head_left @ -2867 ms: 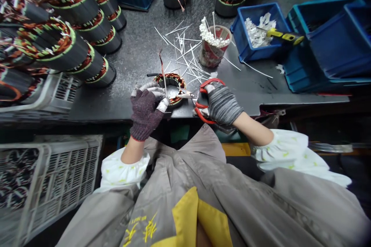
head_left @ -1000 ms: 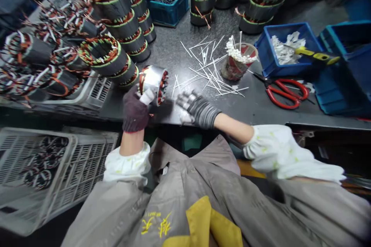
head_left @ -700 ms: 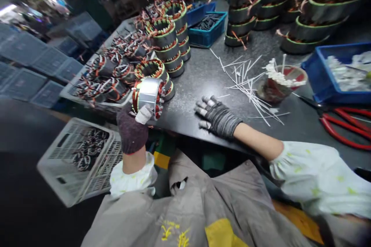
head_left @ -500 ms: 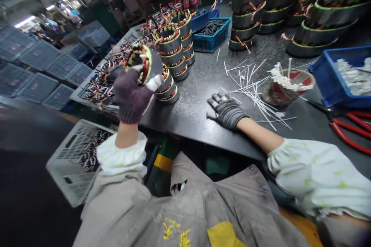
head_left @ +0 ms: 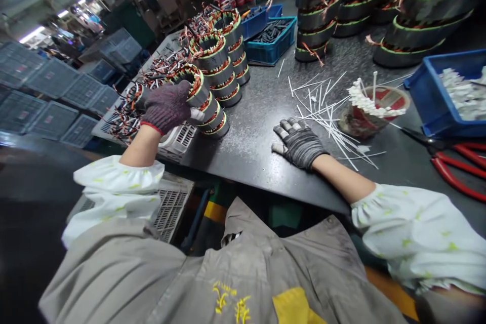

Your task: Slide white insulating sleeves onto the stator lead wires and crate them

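My left hand [head_left: 166, 107], in a dark maroon knit glove, is closed round a motor stator [head_left: 193, 82] with copper windings and a green rim. It holds the stator on top of a leaning stack of stators [head_left: 212, 111] at the left of the dark bench. My right hand [head_left: 299, 143], in a grey striped glove, lies flat and open on the bench top [head_left: 246, 142], touching nothing else. Thin white sticks [head_left: 326, 111] are scattered just beyond its fingers.
A red paper cup [head_left: 374, 111] of white pieces stands right of the sticks. Red-handled scissors [head_left: 453, 159] lie at the far right, by a blue bin [head_left: 451, 88]. More stator stacks [head_left: 322, 15] line the back. A white crate [head_left: 167, 207] sits under the bench edge.
My left hand carried the stator up and left from the bench front onto the leaning stack. My right hand let go of the scissors earlier and now rests flat. The view swung left.
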The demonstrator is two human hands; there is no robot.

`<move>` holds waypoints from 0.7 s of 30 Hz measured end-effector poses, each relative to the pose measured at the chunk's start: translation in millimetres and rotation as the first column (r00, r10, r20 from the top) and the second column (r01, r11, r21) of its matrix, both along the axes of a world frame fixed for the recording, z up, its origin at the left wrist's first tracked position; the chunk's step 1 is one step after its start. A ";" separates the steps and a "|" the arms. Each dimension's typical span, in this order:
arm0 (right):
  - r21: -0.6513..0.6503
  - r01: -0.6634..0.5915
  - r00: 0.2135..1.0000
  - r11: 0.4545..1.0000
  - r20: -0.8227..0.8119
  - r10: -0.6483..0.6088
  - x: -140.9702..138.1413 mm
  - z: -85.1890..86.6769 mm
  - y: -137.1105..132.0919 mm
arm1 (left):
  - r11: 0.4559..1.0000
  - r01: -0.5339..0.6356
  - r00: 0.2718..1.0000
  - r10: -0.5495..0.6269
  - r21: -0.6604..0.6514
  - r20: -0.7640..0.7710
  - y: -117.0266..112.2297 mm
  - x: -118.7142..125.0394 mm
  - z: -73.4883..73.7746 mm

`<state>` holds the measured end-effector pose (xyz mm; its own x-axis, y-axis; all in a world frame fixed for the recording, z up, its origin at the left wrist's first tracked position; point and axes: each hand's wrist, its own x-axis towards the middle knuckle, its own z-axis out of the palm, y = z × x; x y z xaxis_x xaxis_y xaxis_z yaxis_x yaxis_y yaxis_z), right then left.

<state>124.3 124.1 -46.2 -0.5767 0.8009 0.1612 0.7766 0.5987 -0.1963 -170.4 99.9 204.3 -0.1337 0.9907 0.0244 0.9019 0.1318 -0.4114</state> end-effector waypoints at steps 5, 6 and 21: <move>-0.015 0.008 1.000 1.000 0.030 -0.007 -0.3 6.5 -2.2 | 0.999 -0.016 0.989 0.009 -0.048 -0.149 19.2 -5.5 0.4; -0.019 0.010 0.999 1.000 0.035 -0.009 -0.6 7.9 -2.6 | 0.999 -0.010 0.987 0.003 -0.047 -0.158 23.9 -7.3 0.6; -0.122 0.139 0.988 0.983 0.083 -0.129 27.8 28.5 -8.8 | 0.811 0.336 0.938 -0.332 0.479 -0.096 39.2 27.2 -29.3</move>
<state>152.0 115.3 -17.7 -0.4694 0.8829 0.0134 0.8634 0.4621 -0.2026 -143.3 139.1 175.0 0.2054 0.8362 0.5086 0.9238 0.0059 -0.3828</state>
